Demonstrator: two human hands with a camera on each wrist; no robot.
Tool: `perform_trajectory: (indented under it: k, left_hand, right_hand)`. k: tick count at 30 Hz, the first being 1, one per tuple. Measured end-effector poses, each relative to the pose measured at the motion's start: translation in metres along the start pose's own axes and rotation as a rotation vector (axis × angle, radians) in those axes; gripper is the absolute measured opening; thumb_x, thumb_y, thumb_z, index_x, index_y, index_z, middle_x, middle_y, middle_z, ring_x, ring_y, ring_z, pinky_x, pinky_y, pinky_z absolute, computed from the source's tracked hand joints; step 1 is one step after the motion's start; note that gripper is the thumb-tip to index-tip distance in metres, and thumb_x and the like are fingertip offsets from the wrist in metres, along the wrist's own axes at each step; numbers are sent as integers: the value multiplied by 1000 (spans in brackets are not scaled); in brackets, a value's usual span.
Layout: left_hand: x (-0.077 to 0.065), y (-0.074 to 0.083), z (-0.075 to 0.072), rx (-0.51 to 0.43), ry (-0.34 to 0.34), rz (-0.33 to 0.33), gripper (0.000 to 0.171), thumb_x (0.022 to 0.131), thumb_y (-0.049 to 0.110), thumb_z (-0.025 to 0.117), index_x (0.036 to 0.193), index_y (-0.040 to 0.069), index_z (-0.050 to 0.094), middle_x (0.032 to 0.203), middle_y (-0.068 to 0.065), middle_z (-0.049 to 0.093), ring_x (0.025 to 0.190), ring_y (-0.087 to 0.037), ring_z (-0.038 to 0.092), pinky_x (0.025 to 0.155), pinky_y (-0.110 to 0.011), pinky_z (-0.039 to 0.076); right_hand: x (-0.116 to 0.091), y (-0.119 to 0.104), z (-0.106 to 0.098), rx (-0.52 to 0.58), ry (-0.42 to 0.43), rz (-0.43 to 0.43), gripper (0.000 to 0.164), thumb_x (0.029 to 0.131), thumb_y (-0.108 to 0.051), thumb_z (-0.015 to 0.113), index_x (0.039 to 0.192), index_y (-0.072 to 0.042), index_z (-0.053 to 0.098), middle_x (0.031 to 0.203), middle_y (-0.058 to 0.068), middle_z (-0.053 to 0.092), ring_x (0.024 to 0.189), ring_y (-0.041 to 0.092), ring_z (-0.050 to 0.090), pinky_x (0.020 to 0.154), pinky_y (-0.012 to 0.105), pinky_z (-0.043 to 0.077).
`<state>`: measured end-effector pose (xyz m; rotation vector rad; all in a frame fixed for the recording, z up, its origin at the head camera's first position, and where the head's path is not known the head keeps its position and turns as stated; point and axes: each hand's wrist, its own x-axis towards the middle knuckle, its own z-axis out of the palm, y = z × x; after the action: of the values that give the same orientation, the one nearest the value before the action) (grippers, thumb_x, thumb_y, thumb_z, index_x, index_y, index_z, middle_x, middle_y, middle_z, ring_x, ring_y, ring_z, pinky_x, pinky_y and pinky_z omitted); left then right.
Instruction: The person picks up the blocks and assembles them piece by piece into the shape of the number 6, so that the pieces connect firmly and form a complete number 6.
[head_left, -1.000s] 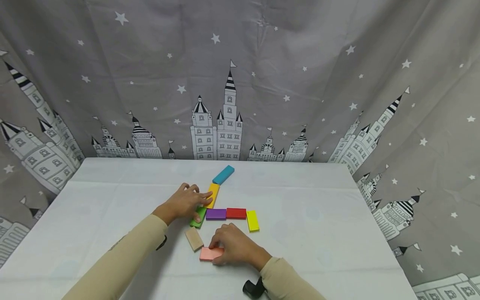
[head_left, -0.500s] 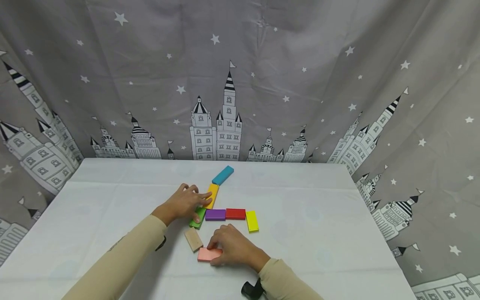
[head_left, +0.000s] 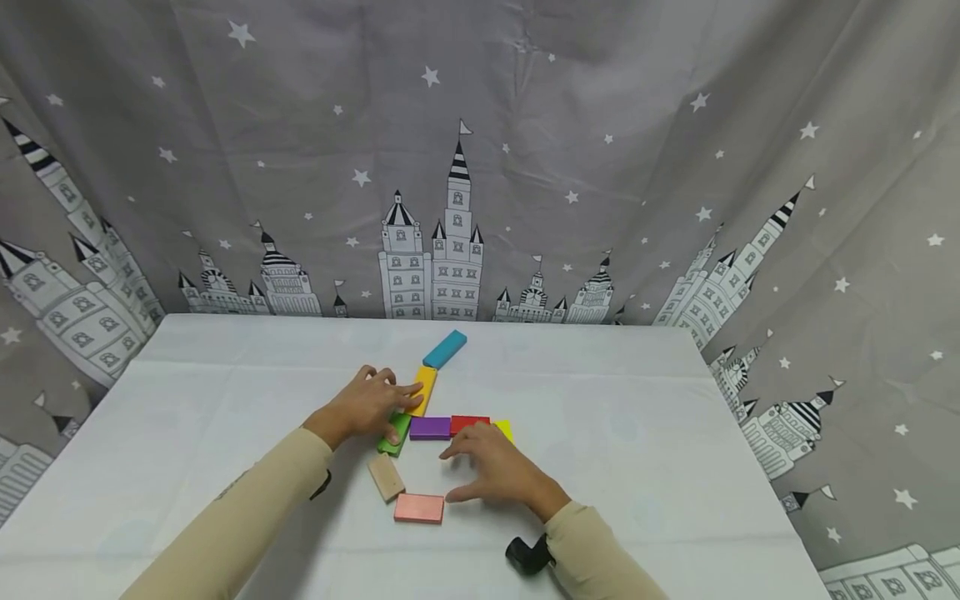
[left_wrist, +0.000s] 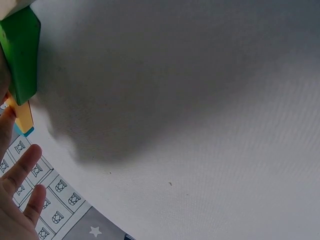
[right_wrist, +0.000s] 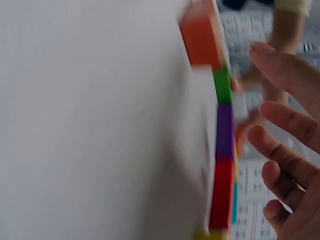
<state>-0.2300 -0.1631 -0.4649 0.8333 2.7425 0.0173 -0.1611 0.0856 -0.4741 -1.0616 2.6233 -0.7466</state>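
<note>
My left hand (head_left: 369, 405) rests on the blocks, thumb on the green block (head_left: 395, 435) and a fingertip on the orange-yellow block (head_left: 424, 390). Its other fingers are spread, as the left wrist view shows. Free of any block, my right hand (head_left: 498, 468) hovers with fingers apart, just right of the pink block (head_left: 418, 508). That hand partly covers the red block (head_left: 469, 423) and the bright yellow block (head_left: 502, 428). A purple block (head_left: 430, 428) lies between green and red. A plain wooden block (head_left: 386, 478) lies slanted between green and pink.
A blue block (head_left: 445, 348) lies slanted at the far end of the row, touching or nearly touching the orange-yellow one. All blocks lie flat on a white-covered table (head_left: 637, 433). Behind it hangs a grey curtain (head_left: 600, 100) printed with castles and stars.
The pink block slid slightly left toward the wooden block. My right hand then let go of it and moved up and right, over the red and yellow blocks. My left hand stayed put.
</note>
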Motion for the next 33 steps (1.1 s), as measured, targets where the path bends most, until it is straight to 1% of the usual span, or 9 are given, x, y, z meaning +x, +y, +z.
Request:
perform_trajectory:
  k: [2,4,7,9,12,17,23,27,33]
  left_hand:
    - [0,-1,0,-4,-1,1,77,69,48,77,139,23,53,146,1,47,116,-27,46,103,-55,31]
    - [0,-1,0,-10,0,0,77,70,47,77,139,23,52,146,1,47,117,-27,46,104,-55,30]
    - [0,0,0,-10,-3,-3,77,71,46,77,139,24,51,147,2,46,117,-27,45,104,-55,29]
    - [-1,0,-1,-9,-10,-7,76,71,45,77,139,24,51,147,2,46,117,-27,45,104,-56,29]
    - [-2,1,-2,0,-22,-12,76,72,46,77,139,25,51,148,3,45,117,-26,45,105,-56,28]
    - [0,0,-1,12,-12,-4,77,71,48,77,139,24,51,147,2,46,117,-25,45,104,-55,29]
    - [0,-1,0,5,8,10,76,71,48,77,138,23,53,146,1,48,114,-26,47,102,-54,31]
    - [-1,-1,-1,-10,-1,3,75,72,46,77,139,23,52,146,1,48,115,-26,46,103,-54,31]
    - [-1,0,-2,-7,-6,-1,75,72,46,77,139,23,52,146,1,47,116,-26,46,103,-54,31]
  right_hand:
    - [-4,8,-9,17,43,32,47,74,-38,84,114,-17,70,110,-4,61,105,11,49,99,34,40]
    - [-8,17,-17,15,82,76,48,73,-35,84,115,-15,69,115,-1,60,109,16,48,100,40,39]
    - [-14,31,-27,30,109,144,51,73,-29,85,118,-12,67,122,4,58,116,25,46,104,50,35]
    - [-16,40,-30,25,108,166,54,72,-28,85,120,-11,66,124,6,58,117,27,46,101,49,37]
    - [-19,52,-34,22,76,180,58,72,-27,85,123,-10,64,126,7,57,118,29,45,102,50,35]
    - [-22,65,-37,39,22,170,63,71,-23,85,127,-7,60,127,8,56,118,29,46,103,51,35]
    - [-23,71,-37,84,-11,174,58,74,-19,83,126,-6,61,127,8,58,119,28,47,104,49,37]
    - [-23,74,-35,101,-11,178,54,75,-18,82,124,-7,63,125,6,59,119,27,48,104,49,38]
    - [-25,74,-33,121,0,179,55,72,-18,85,121,-6,63,121,5,61,112,25,52,102,47,41]
